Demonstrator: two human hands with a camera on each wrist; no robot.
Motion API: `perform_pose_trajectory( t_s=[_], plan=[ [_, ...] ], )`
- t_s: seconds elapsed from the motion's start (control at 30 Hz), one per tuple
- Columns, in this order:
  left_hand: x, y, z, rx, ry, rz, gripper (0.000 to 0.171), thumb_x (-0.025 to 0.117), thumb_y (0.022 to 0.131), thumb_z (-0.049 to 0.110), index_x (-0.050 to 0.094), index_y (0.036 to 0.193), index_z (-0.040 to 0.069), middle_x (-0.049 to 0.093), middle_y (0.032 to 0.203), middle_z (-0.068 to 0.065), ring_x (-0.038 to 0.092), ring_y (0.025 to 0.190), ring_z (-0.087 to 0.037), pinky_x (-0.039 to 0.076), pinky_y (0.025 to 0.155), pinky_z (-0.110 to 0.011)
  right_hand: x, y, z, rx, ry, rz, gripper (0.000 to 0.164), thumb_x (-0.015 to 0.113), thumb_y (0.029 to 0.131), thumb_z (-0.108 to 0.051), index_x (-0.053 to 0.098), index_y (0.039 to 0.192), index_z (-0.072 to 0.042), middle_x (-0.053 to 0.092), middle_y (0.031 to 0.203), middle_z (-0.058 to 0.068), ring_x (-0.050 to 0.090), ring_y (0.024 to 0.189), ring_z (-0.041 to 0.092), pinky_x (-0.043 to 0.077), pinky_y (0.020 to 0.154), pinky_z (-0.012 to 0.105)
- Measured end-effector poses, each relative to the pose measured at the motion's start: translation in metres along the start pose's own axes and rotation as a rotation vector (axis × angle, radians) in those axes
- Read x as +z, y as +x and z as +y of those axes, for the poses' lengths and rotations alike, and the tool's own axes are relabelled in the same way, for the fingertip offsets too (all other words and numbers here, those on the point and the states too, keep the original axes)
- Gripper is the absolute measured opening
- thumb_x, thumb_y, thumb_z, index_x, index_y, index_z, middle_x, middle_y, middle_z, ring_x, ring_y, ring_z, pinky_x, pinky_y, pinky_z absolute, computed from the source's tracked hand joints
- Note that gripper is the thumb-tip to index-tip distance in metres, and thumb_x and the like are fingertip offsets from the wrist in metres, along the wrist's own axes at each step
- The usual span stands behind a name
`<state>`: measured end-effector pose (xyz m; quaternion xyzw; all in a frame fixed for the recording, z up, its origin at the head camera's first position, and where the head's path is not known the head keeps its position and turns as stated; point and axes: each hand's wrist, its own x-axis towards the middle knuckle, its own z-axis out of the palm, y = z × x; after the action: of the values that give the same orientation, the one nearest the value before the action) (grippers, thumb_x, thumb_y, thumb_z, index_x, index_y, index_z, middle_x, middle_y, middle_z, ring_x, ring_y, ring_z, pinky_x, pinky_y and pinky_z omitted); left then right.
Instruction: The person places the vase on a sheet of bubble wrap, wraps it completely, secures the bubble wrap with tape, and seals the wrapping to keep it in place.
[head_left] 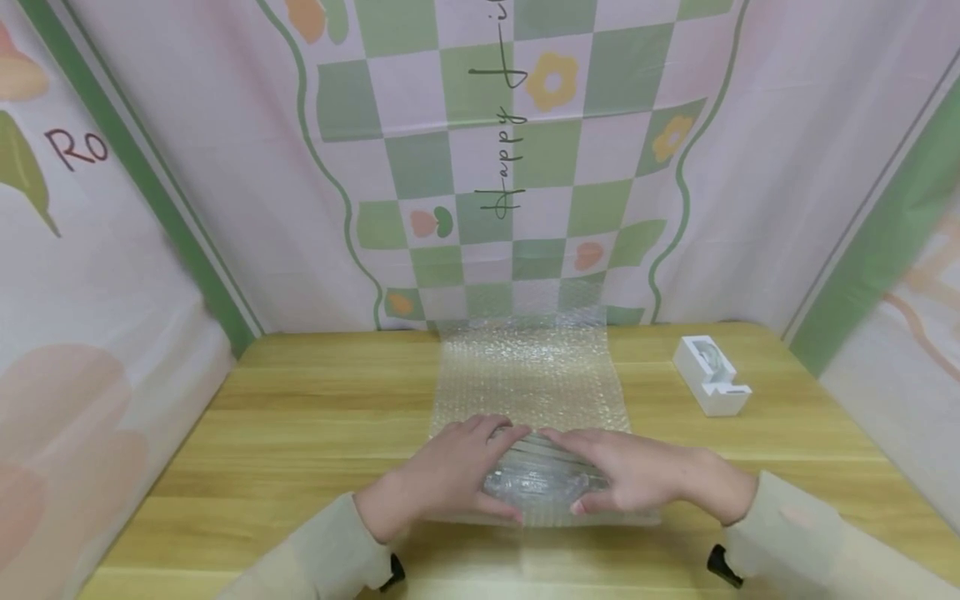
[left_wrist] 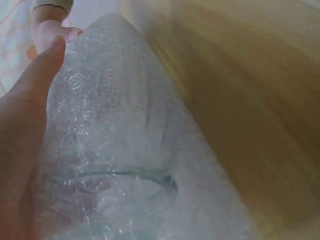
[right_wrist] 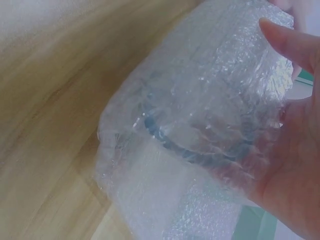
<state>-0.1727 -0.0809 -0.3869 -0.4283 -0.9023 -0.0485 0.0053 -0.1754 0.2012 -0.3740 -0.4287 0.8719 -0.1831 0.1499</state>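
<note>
A clear ribbed glass vessel lies on its side, rolled inside bubble wrap. Its round rim shows through the layers in the right wrist view, and a curved glass edge in the left. My left hand grips the bundle's left end, fingers over the top and thumb on the near side. At the right end, my right hand holds it the same way. Bubble wrap hides much of the glass, and the rest of the sheet stretches flat away from me.
A white tape dispenser with a roll of clear tape stands at the back right of the wooden table. The wrap's far end reaches the patterned curtain behind the table. More cloth hangs along both sides.
</note>
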Motion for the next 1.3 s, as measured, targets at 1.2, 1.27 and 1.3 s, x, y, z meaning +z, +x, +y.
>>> perform_pose_trajectory(
  t_s=[1.2,1.27,1.3],
  plan=[
    [-0.007,0.018,-0.016,-0.032,-0.216,-0.092,0.084,0.061,0.094,0.063,0.041,0.156,0.011,0.050,0.150,-0.011,0.050,0.135,-0.028,0.041,0.114,-0.044,0.043,-0.015,-0.025,-0.153,-0.587,0.527,0.050,0.028,0.112,-0.033,0.045,0.145,0.000,0.052,0.145,0.019,0.052,0.130,0.037,0.044,0.105,0.055],
    [-0.006,0.020,-0.018,-0.030,-0.230,-0.097,0.083,0.059,0.095,0.064,0.041,0.157,0.010,0.050,0.151,-0.011,0.049,0.136,-0.028,0.040,0.114,-0.045,0.044,-0.016,-0.024,-0.102,-0.550,0.483,0.058,0.043,0.109,-0.038,0.037,0.152,0.000,0.046,0.152,0.020,0.049,0.134,0.039,0.043,0.106,0.060],
    [-0.006,0.020,-0.019,-0.030,-0.237,-0.098,0.083,0.058,0.095,0.064,0.041,0.157,0.010,0.049,0.152,-0.011,0.049,0.136,-0.028,0.040,0.114,-0.045,0.045,-0.017,-0.024,-0.081,-0.525,0.457,0.068,0.052,0.105,-0.041,0.032,0.155,0.001,0.043,0.155,0.021,0.048,0.135,0.041,0.042,0.106,0.062]
  ],
)
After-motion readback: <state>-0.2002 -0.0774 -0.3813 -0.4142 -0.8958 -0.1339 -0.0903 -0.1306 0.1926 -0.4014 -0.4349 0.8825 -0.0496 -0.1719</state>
